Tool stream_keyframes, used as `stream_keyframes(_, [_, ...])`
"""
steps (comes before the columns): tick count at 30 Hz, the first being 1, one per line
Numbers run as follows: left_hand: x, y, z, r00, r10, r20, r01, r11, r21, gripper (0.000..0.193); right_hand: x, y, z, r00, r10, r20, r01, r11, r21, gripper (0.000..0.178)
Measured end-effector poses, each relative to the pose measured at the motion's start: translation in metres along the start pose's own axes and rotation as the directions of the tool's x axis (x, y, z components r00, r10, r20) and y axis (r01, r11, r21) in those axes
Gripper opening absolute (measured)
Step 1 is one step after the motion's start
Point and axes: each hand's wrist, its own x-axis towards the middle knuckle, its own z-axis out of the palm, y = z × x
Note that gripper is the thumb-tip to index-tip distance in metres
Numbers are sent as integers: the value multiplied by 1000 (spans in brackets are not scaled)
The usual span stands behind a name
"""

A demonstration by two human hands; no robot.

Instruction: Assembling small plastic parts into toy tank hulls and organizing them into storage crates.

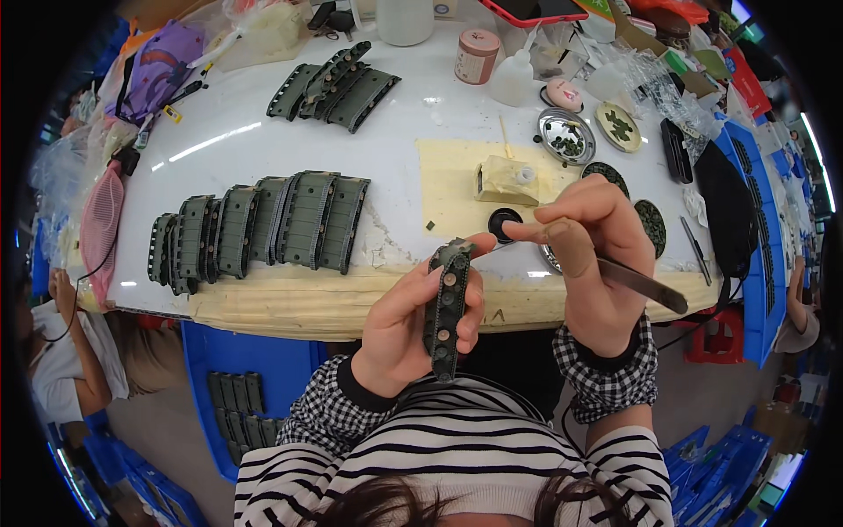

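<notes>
My left hand grips a dark green model tank hull, held upright with a row of small round wheels along its side. In my right hand is a pair of metal tweezers, whose broad end sticks out below the palm. Their tips point left toward a small round black pot; the fingers partly cover them, so I cannot tell whether they pinch anything. A taped block with a white nozzle stands just behind the pot, on a sheet of yellow paper.
A row of similar green hulls lines the table's left, with another pile farther back. Dishes of small green parts, including a metal one, stand at the right. A white squeeze bottle is behind. Blue trays sit below the table edge.
</notes>
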Motion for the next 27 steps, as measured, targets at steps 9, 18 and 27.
stream_keyframes(9, [-2, 0, 2, 1000, -27, -14, 27, 999, 19, 56, -1, 10, 8, 995, 93, 36, -98, 977, 191, 21])
stream_keyframes(18, [-3, -1, 2, 1000, -11, -22, 11, 1000, 20, 56, -1, 10, 8, 994, 104, 37, -109, 978, 180, 16])
stream_keyframes(27, [-4, 3, -11, 1000, 15, 24, -18, 993, 121, 56, 5, 12, 4, 985, 57, -165, -36, 991, 127, 13])
